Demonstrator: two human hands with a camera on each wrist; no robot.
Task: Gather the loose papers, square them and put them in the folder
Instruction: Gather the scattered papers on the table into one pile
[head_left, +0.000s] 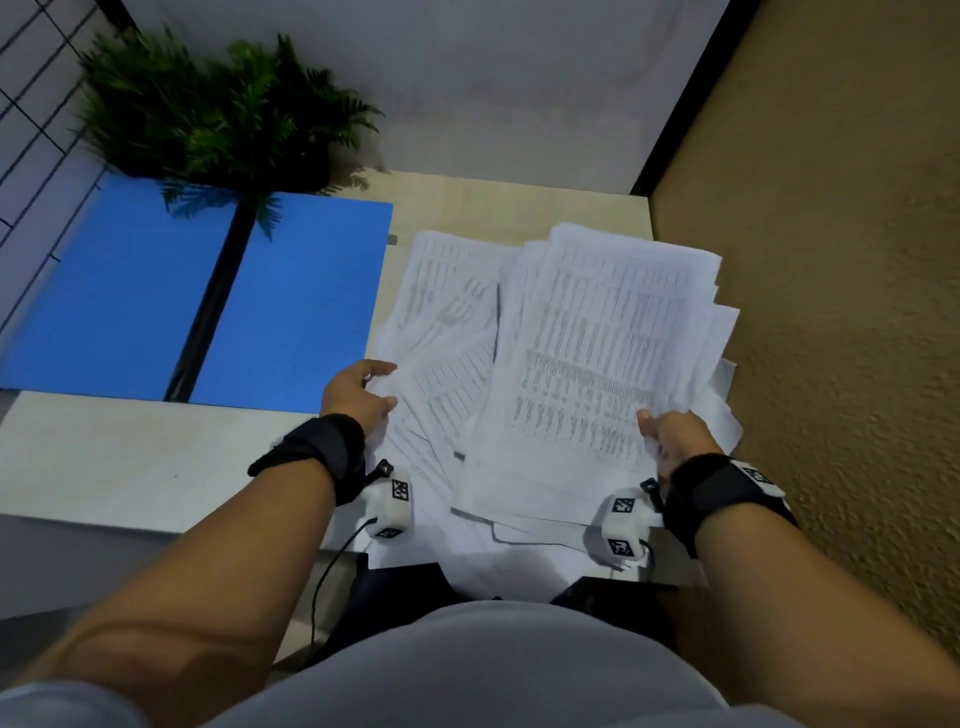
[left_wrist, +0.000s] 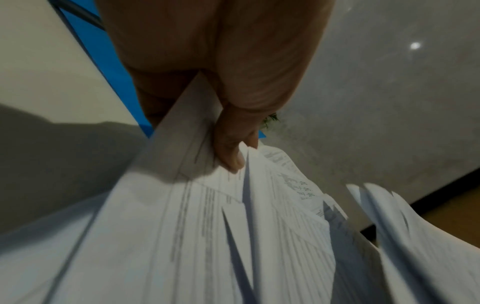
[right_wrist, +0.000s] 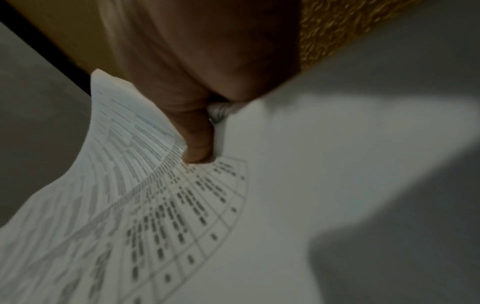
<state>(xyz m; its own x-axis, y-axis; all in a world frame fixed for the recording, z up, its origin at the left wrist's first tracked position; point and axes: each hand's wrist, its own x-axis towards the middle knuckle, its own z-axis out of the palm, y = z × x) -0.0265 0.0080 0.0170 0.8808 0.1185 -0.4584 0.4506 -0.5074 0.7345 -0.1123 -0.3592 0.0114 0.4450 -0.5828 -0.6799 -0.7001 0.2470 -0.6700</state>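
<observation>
The left hand (head_left: 358, 397) pinches the left edge of the papers (head_left: 582, 364), thumb on top; the left wrist view shows the thumb (left_wrist: 231, 148) clamped over several fanned sheets (left_wrist: 207, 226). The right hand (head_left: 675, 436) pinches the lower right corner of the top bundle; the right wrist view shows its thumb (right_wrist: 197, 142) pressed onto a printed sheet (right_wrist: 155, 205), with curled sheet edges behind it.

The papers occupy the centre and right of the head view, splayed in at least 2 overlapping groups on the desk (head_left: 130, 467), edges unaligned. The folder (head_left: 208, 296) lies open and flat at the left of the frame, just beside the papers. A plant (head_left: 218, 114) stands at its upper edge.

Risks:
- Outer sheets sit outside both grips and may slide off the desk's right edge if the stack is lifted.
- Pinched corners may crease.
- Unsquared sheets are likely to catch on the folder.
</observation>
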